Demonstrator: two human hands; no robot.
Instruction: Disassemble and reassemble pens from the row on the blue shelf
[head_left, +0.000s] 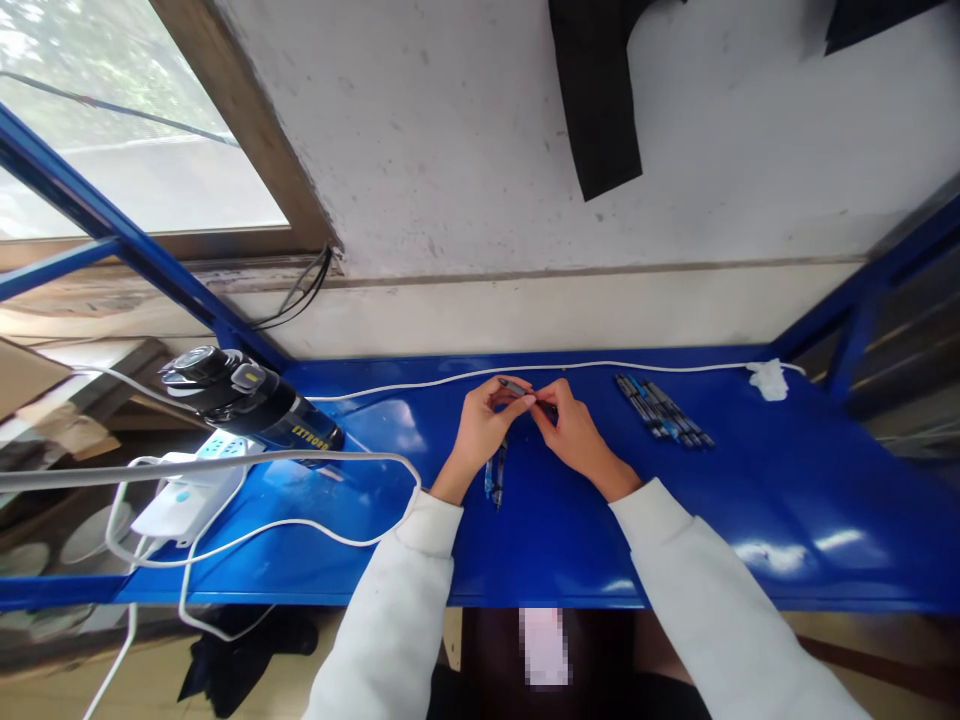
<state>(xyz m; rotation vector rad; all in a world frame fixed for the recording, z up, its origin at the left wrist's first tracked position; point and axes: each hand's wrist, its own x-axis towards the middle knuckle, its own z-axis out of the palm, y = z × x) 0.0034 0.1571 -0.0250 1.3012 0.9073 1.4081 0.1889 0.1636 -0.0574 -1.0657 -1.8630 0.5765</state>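
Head view: a glossy blue metal tabletop [570, 540] carries everything. A slim dark pen [516, 387] is pinched at both ends above it, left hand [480, 425] and right hand [574, 430] fingers clamped, so it is steadied. Spare pens [664, 410] lie grouped within reach.

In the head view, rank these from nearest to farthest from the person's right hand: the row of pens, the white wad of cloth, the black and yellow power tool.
From the right hand:
1. Row of pens, just to its right on the blue shelf.
2. White wad of cloth, farther right, at the shelf's back edge.
3. Black and yellow power tool, far to the left, beyond the left hand.
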